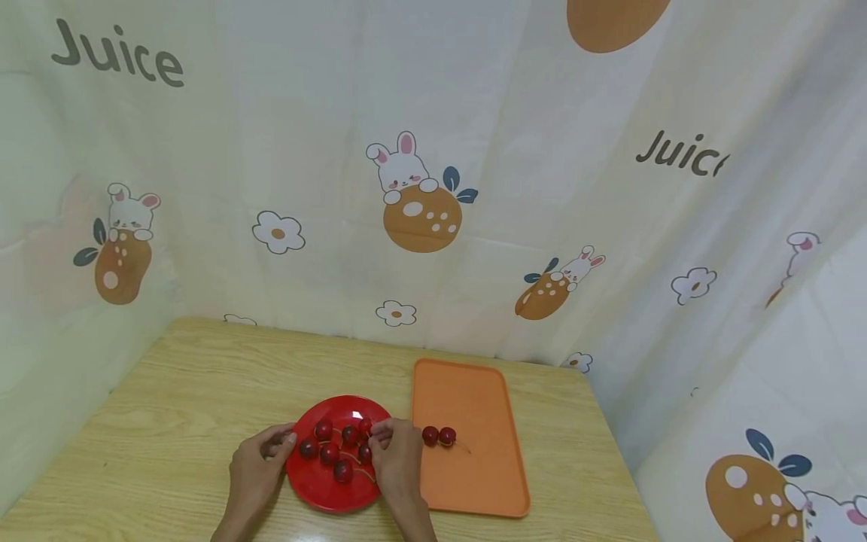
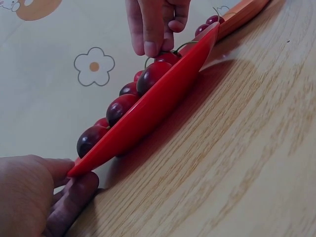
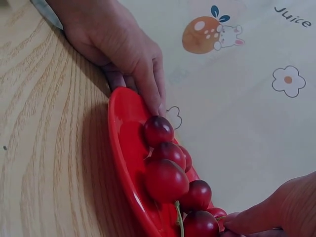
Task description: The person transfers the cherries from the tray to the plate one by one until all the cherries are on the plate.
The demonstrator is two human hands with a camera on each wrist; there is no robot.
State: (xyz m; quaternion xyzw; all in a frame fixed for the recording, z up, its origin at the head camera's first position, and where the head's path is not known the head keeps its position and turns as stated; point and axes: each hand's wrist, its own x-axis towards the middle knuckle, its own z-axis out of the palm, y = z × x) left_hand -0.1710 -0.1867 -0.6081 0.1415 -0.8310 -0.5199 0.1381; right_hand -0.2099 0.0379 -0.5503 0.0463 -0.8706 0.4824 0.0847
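Observation:
A round red plate (image 1: 325, 493) carries several dark red cherries (image 1: 343, 472), some with green stems. At its left rim my left hand (image 1: 256, 468) grips the edge, thumb on top and fingers beneath, as the left wrist view shows. Over the plate's right side is my right hand (image 1: 401, 461). Its thumb and fingertips pinch a cherry (image 3: 216, 212) by the stem, low among the others. That cherry is partly hidden behind its neighbours and the fingers.
Right of the plate lies an orange rectangular tray (image 1: 474, 482) with two cherries (image 1: 447, 436) near its left side. Both rest on a wood-grain table (image 1: 203, 391). A printed curtain (image 1: 311, 150) hangs behind the table and along its sides.

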